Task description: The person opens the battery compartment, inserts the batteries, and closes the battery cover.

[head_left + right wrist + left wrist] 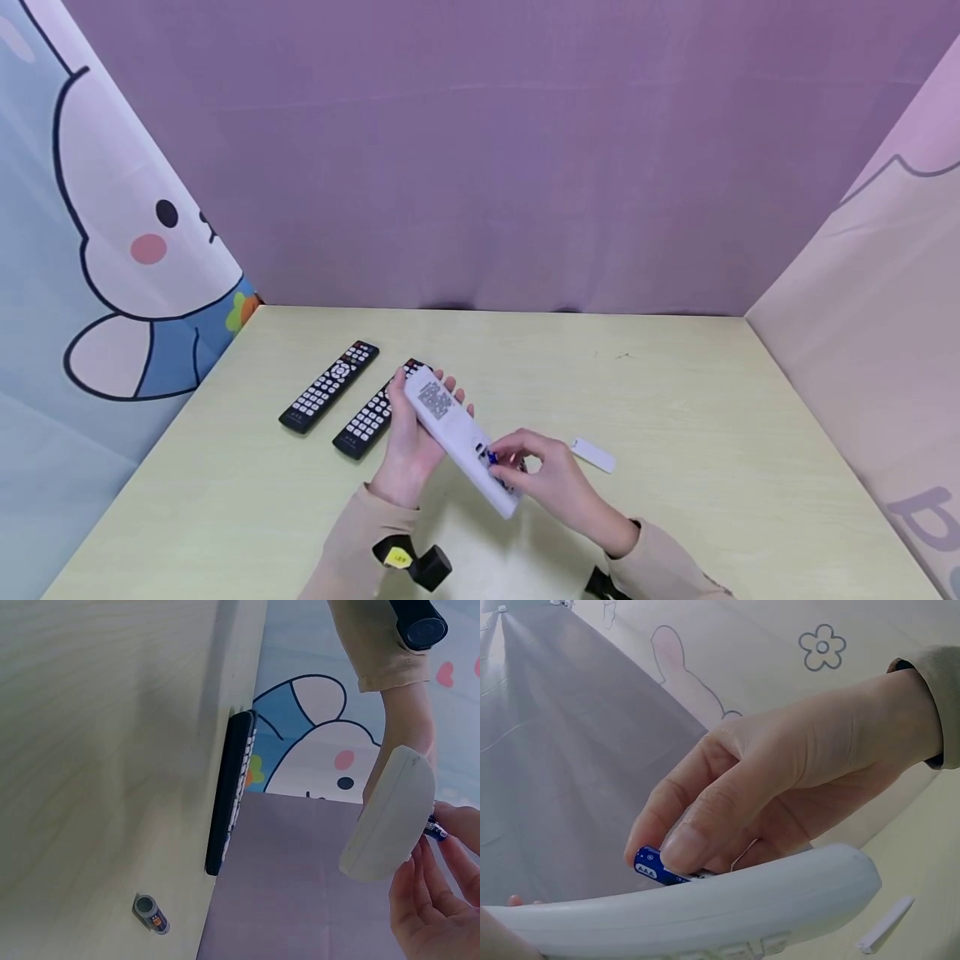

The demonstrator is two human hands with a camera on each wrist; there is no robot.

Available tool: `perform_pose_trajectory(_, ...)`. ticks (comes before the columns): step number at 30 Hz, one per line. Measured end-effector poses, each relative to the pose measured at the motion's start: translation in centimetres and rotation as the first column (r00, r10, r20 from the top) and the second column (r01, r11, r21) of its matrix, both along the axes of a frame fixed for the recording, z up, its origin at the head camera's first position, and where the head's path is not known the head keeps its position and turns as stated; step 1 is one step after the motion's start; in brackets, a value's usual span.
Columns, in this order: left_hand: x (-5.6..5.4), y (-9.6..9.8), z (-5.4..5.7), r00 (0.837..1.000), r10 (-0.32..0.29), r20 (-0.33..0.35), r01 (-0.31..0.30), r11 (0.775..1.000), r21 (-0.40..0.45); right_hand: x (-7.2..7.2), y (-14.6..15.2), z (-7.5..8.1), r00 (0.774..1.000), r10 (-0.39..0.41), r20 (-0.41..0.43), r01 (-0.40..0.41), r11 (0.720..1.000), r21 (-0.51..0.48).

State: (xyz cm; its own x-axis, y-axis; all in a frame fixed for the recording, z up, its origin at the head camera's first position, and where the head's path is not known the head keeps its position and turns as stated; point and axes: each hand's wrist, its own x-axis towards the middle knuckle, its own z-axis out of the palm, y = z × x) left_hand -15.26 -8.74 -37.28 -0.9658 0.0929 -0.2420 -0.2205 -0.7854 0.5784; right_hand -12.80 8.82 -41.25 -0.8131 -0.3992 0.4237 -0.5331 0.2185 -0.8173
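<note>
My left hand (411, 450) holds a white remote control (457, 437), its back turned up and its battery slot uncovered. Between thumb and fingers, my right hand (551, 483) pinches a blue AAA battery (649, 864) at that slot. The left wrist view shows the battery tilted against the remote's back; how far it sits inside is hidden by the fingers. A small white battery cover (593, 455) lies on the table just beyond the right hand. In the right wrist view, a grey cylinder with an orange mark (152, 913), seemingly another battery, lies on the table.
Two black remotes lie on the pale wooden table (712, 433) to the left: one farther out (330, 387), the other (367, 425) partly behind the left hand. A purple curtain (480, 167) closes off the back, with printed cloth panels at both sides.
</note>
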Motion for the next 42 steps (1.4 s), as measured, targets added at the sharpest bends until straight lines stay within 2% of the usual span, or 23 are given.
perform_pose_trajectory(6,-0.02,-0.12,0.05,1.0,-0.007,-0.013,0.007,1.0,0.021,-0.08,0.11,-0.31,0.99,0.017,-0.142,-0.019,1.0,-0.011)
perform_pose_trajectory(10,-0.01,-0.2,0.11,1.0,-0.005,-0.017,0.005,0.999,0.031,-0.08,0.3,-0.55,0.988,0.053,-0.148,-0.051,0.999,0.019)
perform_pose_trajectory(17,-0.07,-0.3,0.22,1.0,-0.002,-0.016,0.002,0.999,0.038,0.19,0.46,-0.71,0.988,0.118,-0.103,-0.108,0.989,0.101)
perform_pose_trajectory(22,-0.16,-0.45,0.26,0.999,0.001,-0.037,0.001,0.998,0.056,0.29,0.49,-0.67,0.979,0.15,-0.141,-0.123,0.975,0.184)
perform_pose_trajectory(28,-0.23,-0.57,0.33,1.0,-0.004,-0.026,0.005,0.998,0.068,0.5,0.52,-0.67,0.973,0.177,-0.15,-0.135,0.957,0.257)
perform_pose_trajectory(42,-0.21,-0.39,0.43,0.999,-0.014,-0.038,0.016,0.998,0.06,0.45,0.37,-0.85,0.95,0.168,-0.265,-0.098,0.961,0.258)
